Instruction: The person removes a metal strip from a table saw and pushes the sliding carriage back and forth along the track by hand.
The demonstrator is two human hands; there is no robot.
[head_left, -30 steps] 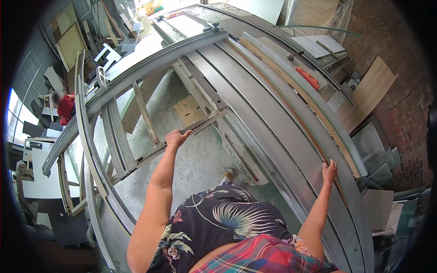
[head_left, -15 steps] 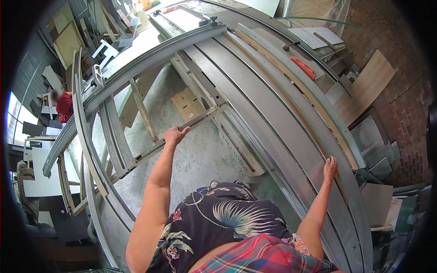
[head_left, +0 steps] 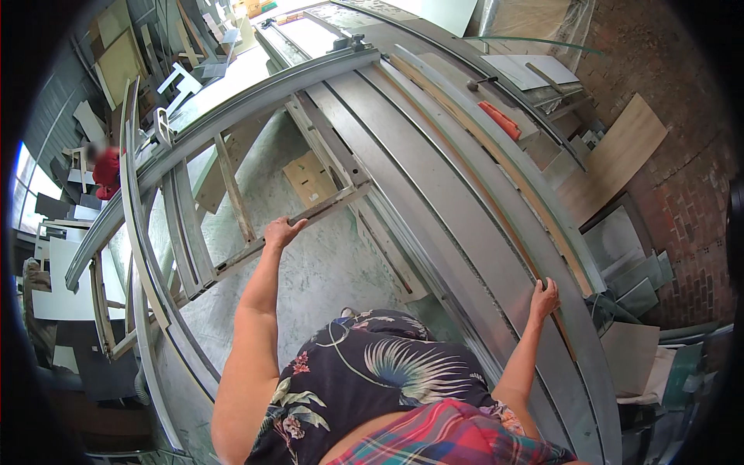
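Metal rail under our left hand, its fingers curled round it. Brown strip at our right hand; fingers bent, pinching or merely touching, we cannot tell. Grey tabletop beneath those fingers; tan board beyond the left ones.

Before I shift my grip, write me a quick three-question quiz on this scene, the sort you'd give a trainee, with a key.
1. Multiple choice: the left hand rests on (a) a plywood sheet, (b) the near bar of the open frame, (c) a cardboard box.
2. True or false: the right hand is on that same bar.
3. Fill in the colour: a bright ____ object lies to the right of the slatted metal surface.

Key: 1. b. 2. False; it is at the slatted metal surface, by the thin brown strip. 3. Orange-red.
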